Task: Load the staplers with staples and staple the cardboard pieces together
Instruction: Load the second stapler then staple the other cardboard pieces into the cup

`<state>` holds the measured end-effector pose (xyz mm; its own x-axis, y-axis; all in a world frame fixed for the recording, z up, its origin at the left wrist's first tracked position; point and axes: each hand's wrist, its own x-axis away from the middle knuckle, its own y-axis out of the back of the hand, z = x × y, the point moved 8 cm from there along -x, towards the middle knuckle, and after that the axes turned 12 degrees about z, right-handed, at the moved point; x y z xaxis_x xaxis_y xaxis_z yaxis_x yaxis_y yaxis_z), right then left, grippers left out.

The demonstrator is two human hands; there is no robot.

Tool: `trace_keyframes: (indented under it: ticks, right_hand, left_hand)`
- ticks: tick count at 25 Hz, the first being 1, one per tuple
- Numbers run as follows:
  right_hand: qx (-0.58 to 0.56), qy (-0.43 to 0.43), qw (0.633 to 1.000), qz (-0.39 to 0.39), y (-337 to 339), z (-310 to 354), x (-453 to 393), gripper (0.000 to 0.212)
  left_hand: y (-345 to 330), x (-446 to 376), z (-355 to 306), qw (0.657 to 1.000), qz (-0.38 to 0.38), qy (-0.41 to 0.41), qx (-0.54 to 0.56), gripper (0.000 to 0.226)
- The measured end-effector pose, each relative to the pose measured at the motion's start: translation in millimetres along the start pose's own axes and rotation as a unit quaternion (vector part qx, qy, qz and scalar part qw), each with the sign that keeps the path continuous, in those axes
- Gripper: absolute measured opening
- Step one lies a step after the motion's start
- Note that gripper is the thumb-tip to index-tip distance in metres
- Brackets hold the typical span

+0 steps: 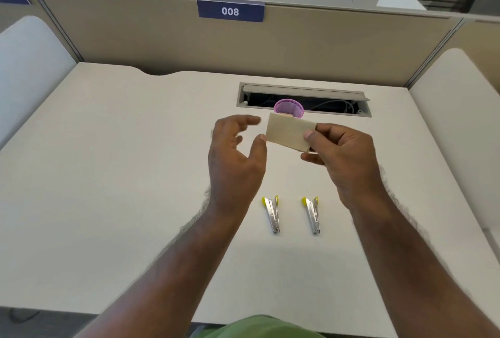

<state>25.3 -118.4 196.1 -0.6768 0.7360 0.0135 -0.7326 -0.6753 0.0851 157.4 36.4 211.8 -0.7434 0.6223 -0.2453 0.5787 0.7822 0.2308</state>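
The right hand [342,155] pinches the cardboard [289,133] above the desk [121,148], hiding most of the pink cup [288,107] behind it. The left hand [235,153] hangs spread beside the cardboard, thumb near its edge, while two staplers [272,214] lie below it

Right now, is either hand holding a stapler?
No. Both staplers lie on the desk; the right hand pinches the cardboard, and the left hand is open.
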Motion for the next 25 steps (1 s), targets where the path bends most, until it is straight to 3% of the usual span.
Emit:
trace_keyframes:
  ticks: [3,6,11,14,17,20,25]
  right_hand:
    - [0.09,0.057,0.994,0.018,-9.3,27.6,10.4,0.02]
    - [0.117,0.082,0.986,0.088,-24.0,42.7,18.0,0.023]
    - [0.19,0.136,0.966,0.112,-21.1,56.1,29.0,0.025]
    - [0.206,0.176,0.961,0.056,-9.9,63.2,34.4,0.028]
    - [0.125,0.141,0.982,0.019,8.3,63.5,29.9,0.034]
    - [0.001,0.076,0.994,0.082,12.0,61.7,22.9,0.021]
    - [-0.068,0.06,0.987,0.135,14.8,79.7,23.7,0.009]
  left_hand:
    - [-16.4,3.7,-14.8,0.997,0.07,-0.033,-0.003,0.029]
    - [-30.4,5.2,-17.6,0.983,0.143,0.005,0.111,0.027]
    - [-26.3,-1.2,-13.2,0.969,0.128,0.06,0.205,0.026]
    - [-26.8,-2.4,-8.7,0.952,0.127,0.099,0.26,0.017]
    - [-32.4,-1.1,-17.9,0.942,0.154,0.103,0.28,0.018]
    - [-37.3,-1.2,-36.6,0.934,0.183,0.082,0.296,0.016]
    - [-38.2,-2.1,-61.0,0.923,0.23,0.066,0.3,0.02]
